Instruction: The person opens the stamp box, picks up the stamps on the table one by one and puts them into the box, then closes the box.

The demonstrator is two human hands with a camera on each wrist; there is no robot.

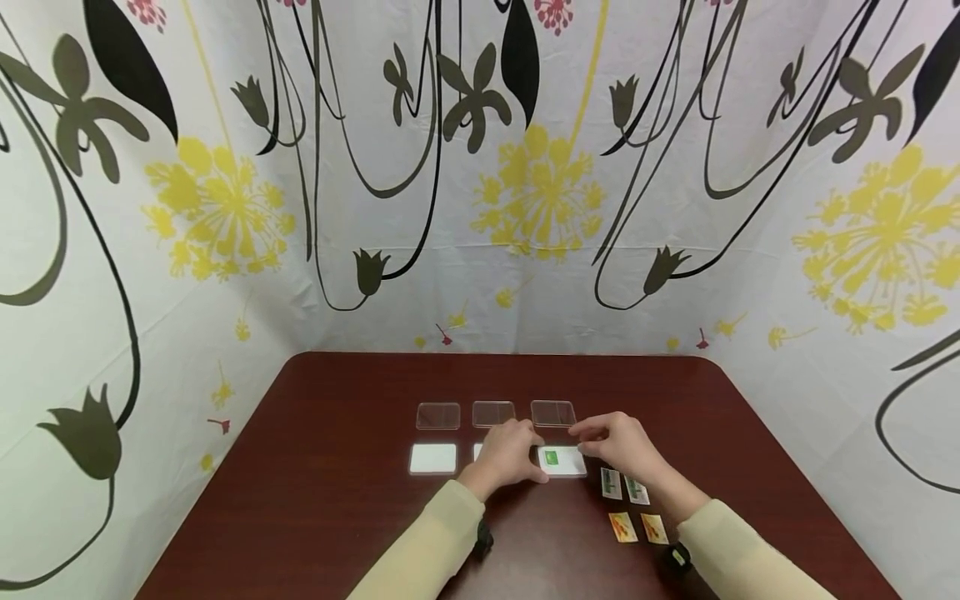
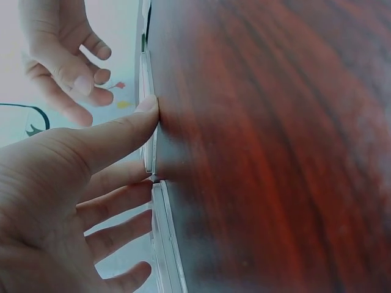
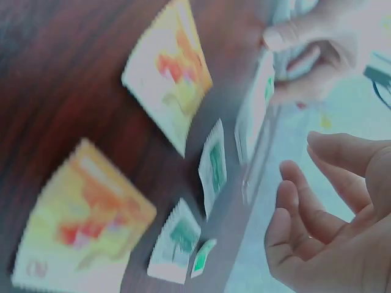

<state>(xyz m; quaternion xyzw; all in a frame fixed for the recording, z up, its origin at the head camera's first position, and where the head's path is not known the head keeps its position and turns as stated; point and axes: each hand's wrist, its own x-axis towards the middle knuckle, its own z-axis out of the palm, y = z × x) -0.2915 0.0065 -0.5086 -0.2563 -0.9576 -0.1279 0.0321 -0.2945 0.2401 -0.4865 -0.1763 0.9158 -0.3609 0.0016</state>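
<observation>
My left hand (image 1: 510,454) holds the rightmost shallow white case (image 1: 572,463), thumb at its near edge and fingers towards the far side. A small green stamp (image 1: 552,457) lies on the white surface. Over the case's right end hovers my right hand (image 1: 622,442), its fingers loosely bent. In the right wrist view, nothing shows between its thumb and fingers. Below that hand lie two grey-green stamps (image 1: 611,483) and two orange-yellow stamps (image 1: 623,527) with toothed edges. Another small green stamp (image 3: 203,258) appears in the right wrist view.
A second white case (image 1: 432,459) stands at the left; a middle one (image 1: 477,451) is mostly hidden behind my left hand. Three clear plastic lids (image 1: 438,416) form a row behind them. Patterned cloth (image 1: 517,325) encloses the dark red table (image 1: 337,500).
</observation>
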